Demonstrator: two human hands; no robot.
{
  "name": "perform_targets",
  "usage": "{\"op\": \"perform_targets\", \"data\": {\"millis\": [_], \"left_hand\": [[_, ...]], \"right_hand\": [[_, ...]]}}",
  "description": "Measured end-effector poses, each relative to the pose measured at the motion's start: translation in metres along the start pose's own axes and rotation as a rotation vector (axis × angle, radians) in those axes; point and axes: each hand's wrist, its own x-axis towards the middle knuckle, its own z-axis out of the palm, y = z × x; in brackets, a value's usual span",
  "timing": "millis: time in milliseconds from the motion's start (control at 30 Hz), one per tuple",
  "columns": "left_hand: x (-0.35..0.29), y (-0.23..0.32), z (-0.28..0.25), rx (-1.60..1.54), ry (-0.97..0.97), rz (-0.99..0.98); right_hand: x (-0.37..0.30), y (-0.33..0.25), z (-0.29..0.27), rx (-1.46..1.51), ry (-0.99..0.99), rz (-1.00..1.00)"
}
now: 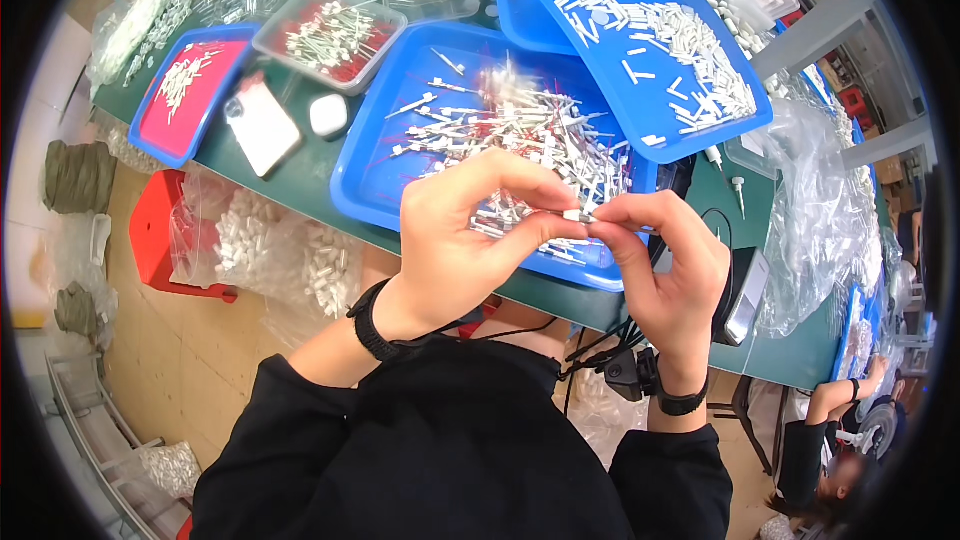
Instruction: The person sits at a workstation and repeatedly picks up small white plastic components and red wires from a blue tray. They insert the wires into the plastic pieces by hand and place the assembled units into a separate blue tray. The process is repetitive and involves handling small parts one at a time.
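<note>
My left hand (470, 240) and my right hand (668, 260) meet fingertip to fingertip over the near part of a large blue tray (355, 155). Between them is a small white piece (572, 215), pinched from both sides; the fingers cover most of it, so its exact kind does not show. In the tray below lies a heap of thin white sticks with white end pieces (540, 130), some with red parts. A second blue tray (645, 60), tilted over the right corner, carries many short white tubes (715, 75).
Left on the green table (315, 185) are a phone (262, 128), a white case (328, 115), a clear tub (270, 40) of white sticks and a small blue tray (180, 155). A red stool (150, 235) and bagged white parts (245, 235) stand below. A co-worker (815, 450) sits at right.
</note>
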Motion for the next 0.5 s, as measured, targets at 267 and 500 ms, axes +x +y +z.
{"op": "perform_targets", "data": {"millis": [267,500], "left_hand": [[0.000,0.006,-0.009,0.128,-0.083,0.126],[-0.004,0.006,-0.013,-0.250,-0.056,-0.218]], "right_hand": [[0.000,0.003,-0.007,-0.130,-0.088,-0.199],[-0.001,0.000,0.001,-0.413,-0.067,-0.523]]}}
